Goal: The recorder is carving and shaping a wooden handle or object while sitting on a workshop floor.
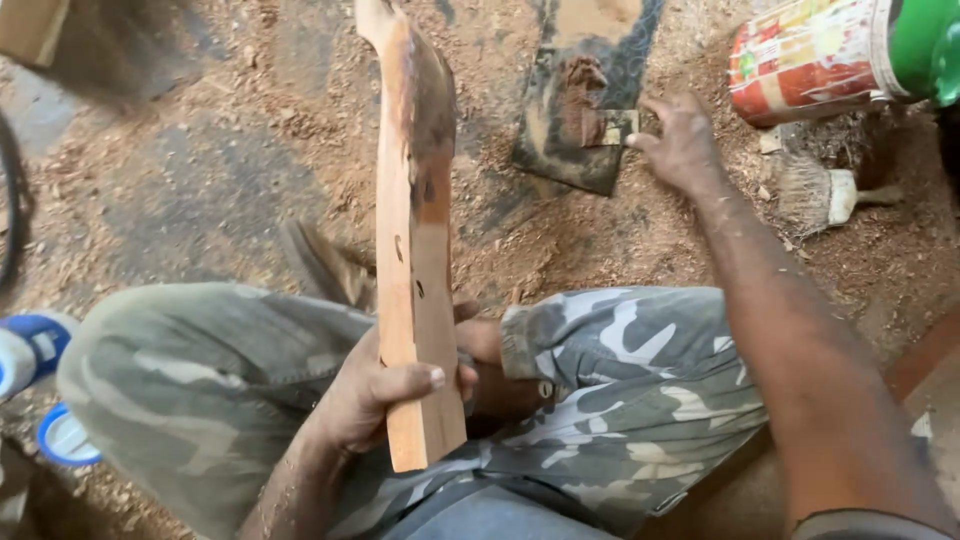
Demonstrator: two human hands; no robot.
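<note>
A seated person in camouflage trousers [620, 370] steadies a long, shaped wooden piece [412, 250] at centre frame, the left hand [385, 390] clenched around its lower end near the knees while the top rises to the upper edge of the frame. The right hand [682, 145], at upper right, stretches out to a small square of sandpaper [612, 126] lying on a dark, dust-caked mat [585, 90]; its fingers touch the scrap, but whether they have pinched it cannot be told. A tipped paint can [810, 55] and a stubby brush [818, 192] lie at upper right on the sawdust-strewn floor [200, 170], and 1 blue-and-white container [30, 350] sits at the left edge. With only 1 hand holding it low down, the tall wooden piece could likely tilt or twist out of the grip as the body leans toward the mat, and the thin paper may slide on loose dust.
</note>
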